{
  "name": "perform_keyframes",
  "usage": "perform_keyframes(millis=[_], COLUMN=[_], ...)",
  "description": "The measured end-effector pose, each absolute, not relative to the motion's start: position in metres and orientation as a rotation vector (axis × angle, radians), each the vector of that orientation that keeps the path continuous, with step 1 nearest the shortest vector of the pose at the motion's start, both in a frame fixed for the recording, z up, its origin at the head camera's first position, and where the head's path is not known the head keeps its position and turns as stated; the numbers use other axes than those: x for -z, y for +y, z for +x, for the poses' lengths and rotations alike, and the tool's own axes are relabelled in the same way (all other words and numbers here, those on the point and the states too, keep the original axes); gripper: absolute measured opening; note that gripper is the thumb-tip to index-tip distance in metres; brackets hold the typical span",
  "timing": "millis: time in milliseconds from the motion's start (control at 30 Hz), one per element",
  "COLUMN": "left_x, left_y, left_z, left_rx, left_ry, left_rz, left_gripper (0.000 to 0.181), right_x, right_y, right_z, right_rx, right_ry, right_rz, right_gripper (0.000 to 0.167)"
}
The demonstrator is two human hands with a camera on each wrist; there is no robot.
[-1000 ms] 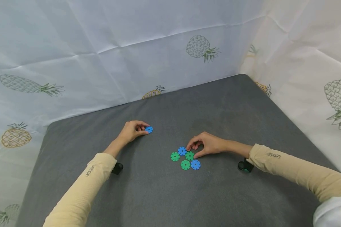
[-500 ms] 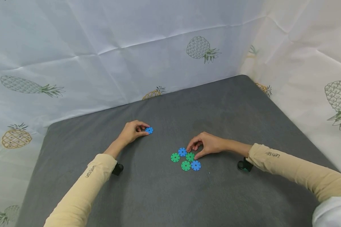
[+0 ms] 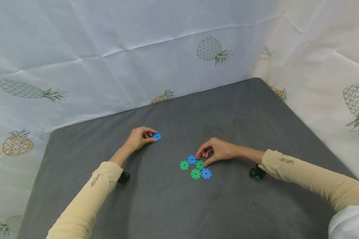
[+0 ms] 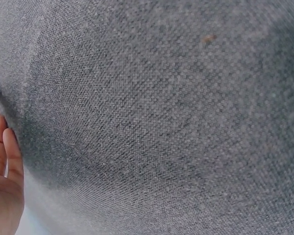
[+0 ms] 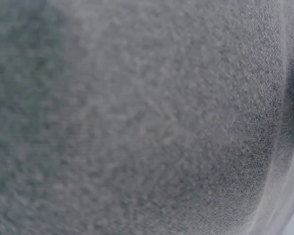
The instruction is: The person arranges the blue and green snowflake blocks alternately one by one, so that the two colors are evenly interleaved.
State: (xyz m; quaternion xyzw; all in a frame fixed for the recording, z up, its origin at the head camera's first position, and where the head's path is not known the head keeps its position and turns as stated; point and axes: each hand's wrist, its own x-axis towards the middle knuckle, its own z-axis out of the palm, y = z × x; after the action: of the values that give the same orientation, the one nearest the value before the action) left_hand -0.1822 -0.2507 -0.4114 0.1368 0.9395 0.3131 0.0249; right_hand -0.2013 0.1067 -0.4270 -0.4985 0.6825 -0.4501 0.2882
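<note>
At the left of the head view, my left hand [image 3: 137, 137] pinches a blue notched plastic disc [image 3: 157, 136] between thumb and fingers, low over the cloth. My right hand [image 3: 219, 149] has thumb and index finger at opposite edges of a green notched disc [image 3: 199, 164]. Around that disc lie a blue disc [image 3: 192, 159], a green disc [image 3: 184, 165], another green disc [image 3: 195, 174] and a blue disc [image 3: 206, 173], flat and close together. The left wrist view catches part of my left hand [image 4: 5, 176] but no disc; the right wrist view shows only a sliver of my right hand.
Dark grey cloth [image 3: 167, 205] covers the table beneath everything. White pineapple-print curtains [image 3: 137, 76] hang along the back and right sides. A small black wrist camera [image 3: 124, 178] sits under the left sleeve, and another black camera [image 3: 257, 173] under the right.
Almost nothing differs. My right hand and forearm have shifted very slightly; my left hand and the discs stay in place.
</note>
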Motion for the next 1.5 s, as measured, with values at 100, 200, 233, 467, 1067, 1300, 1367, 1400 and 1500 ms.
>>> perform_keyframes(millis=[100,200,233,467,1067,1300,1367,1400,1500], left_x=[0.411,0.411,0.412,0.412,0.416,0.415,0.414,0.414,0.412], left_y=[-0.250,-0.249,-0.249,-0.249,-0.243,-0.248,-0.250,-0.251,-0.252], left_z=[-0.183,-0.184,-0.184,-0.183,-0.184,-0.181,-0.181,-0.181,-0.183], left_rx=[-0.969,-0.971,-0.973,-0.964,-0.978,-0.984,-0.987,-0.986,-0.995], left_ry=[2.904,2.899,2.898,2.893,2.868,2.880,2.885,2.887,2.887], left_rz=[0.426,0.424,0.422,0.429,0.440,0.408,0.397,0.395,0.405], left_gripper=[0.028,0.028,0.028,0.027,0.027,0.026,0.026,0.026,0.026], right_x=[0.427,0.427,0.427,0.427,0.423,0.421,0.421,0.421,0.419], right_y=[0.107,0.107,0.107,0.106,0.108,0.104,0.103,0.102,0.102], right_z=[-0.202,-0.201,-0.201,-0.198,-0.196,-0.195,-0.196,-0.197,-0.198], right_rx=[1.192,1.176,1.169,1.128,0.991,0.945,0.947,0.948,0.964], right_ry=[1.824,1.832,1.837,1.861,1.883,1.917,1.924,1.930,1.947], right_rz=[-1.323,-1.341,-1.351,-1.397,-1.532,-1.546,-1.550,-1.551,-1.557], right_gripper=[0.033,0.033,0.033,0.034,0.028,0.029,0.028,0.027,0.025])
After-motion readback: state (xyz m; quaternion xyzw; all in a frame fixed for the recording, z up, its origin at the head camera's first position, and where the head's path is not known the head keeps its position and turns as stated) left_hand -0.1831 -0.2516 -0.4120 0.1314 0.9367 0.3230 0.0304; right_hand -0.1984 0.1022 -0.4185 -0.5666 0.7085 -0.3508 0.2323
